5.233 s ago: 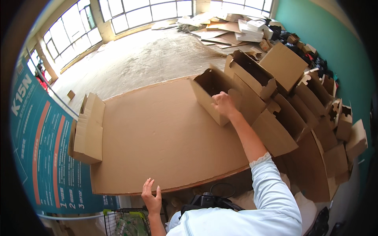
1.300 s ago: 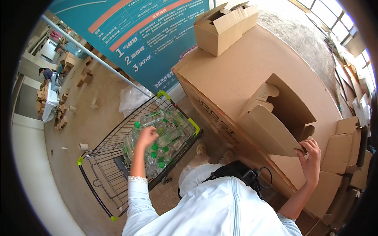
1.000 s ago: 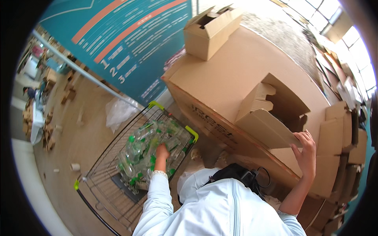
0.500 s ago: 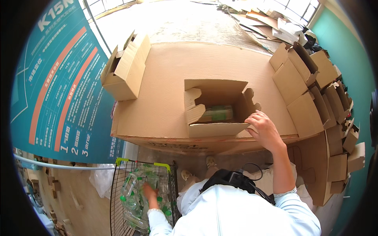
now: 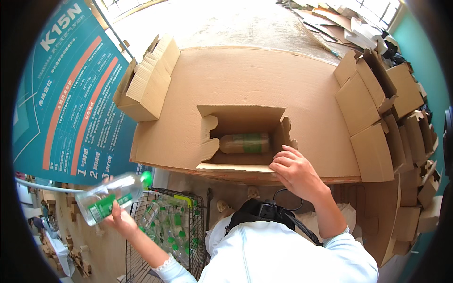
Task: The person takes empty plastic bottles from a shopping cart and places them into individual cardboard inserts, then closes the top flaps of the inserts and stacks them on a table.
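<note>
My left hand (image 5: pixel 121 220) grips a clear plastic bottle (image 5: pixel 113 198) with a green cap and green label, held tilted in the air to the left of the large cardboard surface. My right hand (image 5: pixel 297 170) rests with bent fingers on the near right corner of an open cardboard box (image 5: pixel 240 168), pinching its edge. Inside that box one similar bottle (image 5: pixel 245 143) lies on its side. Below the held bottle stands a black wire basket cart (image 5: pixel 133 245) holding several more bottles (image 5: pixel 172 226) with green caps.
Another open box (image 5: pixel 148 85) stands at the surface's left end. Several open boxes (image 5: pixel 370 137) are stacked along the right side. A teal printed banner (image 5: pixel 71 104) rises at the left. Flattened cardboard and scraps (image 5: pixel 332 26) lie at the far right.
My left hand has come up out of the cart with a bottle and moved left. The box appears lower and further left in view, my right hand still at its corner.
</note>
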A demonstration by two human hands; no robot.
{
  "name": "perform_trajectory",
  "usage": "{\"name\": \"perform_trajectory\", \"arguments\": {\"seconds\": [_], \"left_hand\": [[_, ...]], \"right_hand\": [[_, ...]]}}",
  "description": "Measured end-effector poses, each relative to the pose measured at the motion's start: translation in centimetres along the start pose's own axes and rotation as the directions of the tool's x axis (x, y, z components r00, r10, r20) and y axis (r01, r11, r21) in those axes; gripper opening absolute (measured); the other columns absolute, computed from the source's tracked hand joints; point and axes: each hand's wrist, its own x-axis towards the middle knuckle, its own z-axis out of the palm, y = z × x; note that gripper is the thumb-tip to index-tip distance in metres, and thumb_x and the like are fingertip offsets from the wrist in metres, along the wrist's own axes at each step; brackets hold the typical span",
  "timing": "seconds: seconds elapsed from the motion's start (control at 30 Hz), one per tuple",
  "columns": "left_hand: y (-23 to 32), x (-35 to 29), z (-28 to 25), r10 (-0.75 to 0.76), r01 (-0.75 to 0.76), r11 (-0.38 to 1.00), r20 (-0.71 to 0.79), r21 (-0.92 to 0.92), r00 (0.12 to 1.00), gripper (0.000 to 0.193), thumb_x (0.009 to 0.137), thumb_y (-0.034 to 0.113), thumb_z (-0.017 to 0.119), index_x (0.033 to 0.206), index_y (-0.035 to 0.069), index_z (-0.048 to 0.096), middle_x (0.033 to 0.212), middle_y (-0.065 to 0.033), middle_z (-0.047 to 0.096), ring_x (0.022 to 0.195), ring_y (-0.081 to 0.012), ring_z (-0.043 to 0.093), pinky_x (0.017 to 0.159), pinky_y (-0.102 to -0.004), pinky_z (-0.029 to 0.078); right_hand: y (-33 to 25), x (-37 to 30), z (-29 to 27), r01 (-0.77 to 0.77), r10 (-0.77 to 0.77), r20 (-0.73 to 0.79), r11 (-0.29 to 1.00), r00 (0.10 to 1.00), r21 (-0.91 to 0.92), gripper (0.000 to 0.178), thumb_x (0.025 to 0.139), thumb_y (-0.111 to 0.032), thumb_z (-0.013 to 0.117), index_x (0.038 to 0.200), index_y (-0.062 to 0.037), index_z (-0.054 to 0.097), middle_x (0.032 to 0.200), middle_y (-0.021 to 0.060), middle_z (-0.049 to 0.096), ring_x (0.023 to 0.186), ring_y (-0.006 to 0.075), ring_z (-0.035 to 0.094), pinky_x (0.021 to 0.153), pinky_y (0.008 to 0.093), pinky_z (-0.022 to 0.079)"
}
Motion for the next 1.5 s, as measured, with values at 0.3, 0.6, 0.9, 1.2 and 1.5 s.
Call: {"name": "perform_trajectory", "arguments": {"seconds": [0.3, 0.6, 0.9, 1.2, 1.5], "left_hand": [[2.5, 1.8, 28.5, -0.137, -0.281, 0.936, 0.954, 0.213, 0.267, 0.073, 0.06, 0.018, 0.087, 0.119, -0.002, 0.049, 0.087, -0.0179, 0.069, 0.085, -0.0308, 0.071, 0.076, -0.0365, 0.056], [-10.4, -4.3, 34.6, -0.682, -0.715, 0.688, 0.449, 0.124, -0.577, 0.064, 0.068, 0.038, 0.082, 0.118, 0.002, 0.063, 0.105, -0.0231, 0.068, 0.101, -0.0378, 0.065, 0.089, -0.0449, 0.052], [-8.1, -2.9, 31.0, -0.612, -0.529, 0.775, 0.62, 0.346, -0.491, 0.039, 0.089, 0.022, 0.064, 0.121, 0.001, 0.062, 0.112, -0.0215, 0.067, 0.105, -0.0355, 0.064, 0.091, -0.0436, 0.051], [1.4, 0.9, 18.9, -0.331, -0.164, 0.865, 0.784, 0.475, 0.526, 0.067, 0.078, 0.034, 0.079, 0.131, 0.0, 0.057, 0.137, -0.0175, 0.057, 0.128, -0.0311, 0.054, 0.109, -0.0399, 0.04], [-7.0, -0.1, 18.7, -0.416, -0.176, 0.769, 0.69, 0.614, 0.592, 0.063, 0.069, 0.021, 0.084, 0.124, -0.001, 0.06, 0.127, -0.0171, 0.061, 0.125, -0.032, 0.054, 0.103, -0.0393, 0.044]], "right_hand": [[2.8, -1.3, -1.7, 0.062, -0.051, -0.194, 0.997, 0.98, 0.051, 0.009, 0.08, -0.006, 0.068, 0.087, -0.0007, 0.066, 0.088, 0.0084, 0.065, 0.099, 0.0236, 0.062, 0.111, 0.0488, 0.04], [4.5, -2.7, -0.1, 0.141, -0.107, -0.248, 0.982, 0.963, 0.123, 0.014, 0.073, -0.005, 0.065, 0.087, -0.0022, 0.064, 0.084, 0.0067, 0.063, 0.097, 0.0199, 0.062, 0.114, 0.0462, 0.037], [5.5, -2.9, -0.8, 0.125, -0.032, -0.347, 0.96, 0.937, 0.25, 0.038, 0.081, -0.017, 0.07, 0.116, -0.0036, 0.062, 0.122, 0.0147, 0.06, 0.117, 0.0283, 0.057, 0.113, 0.0463, 0.037], [5.5, -2.9, 1.9, 0.03, 0.042, -0.143, 0.884, 0.989, 0.467, 0.07, 0.085, -0.031, 0.073, 0.141, 0.0013, 0.046, 0.143, 0.019, 0.049, 0.133, 0.036, 0.048, 0.109, 0.0452, 0.04], [6.3, 1.2, 4.9, -0.254, 0.332, -0.4, 0.938, 0.854, 0.236, 0.096, 0.068, -0.016, 0.086, 0.147, -0.0056, 0.033, 0.151, 0.0201, 0.033, 0.141, 0.0391, 0.03, 0.114, 0.0485, 0.032]]}}
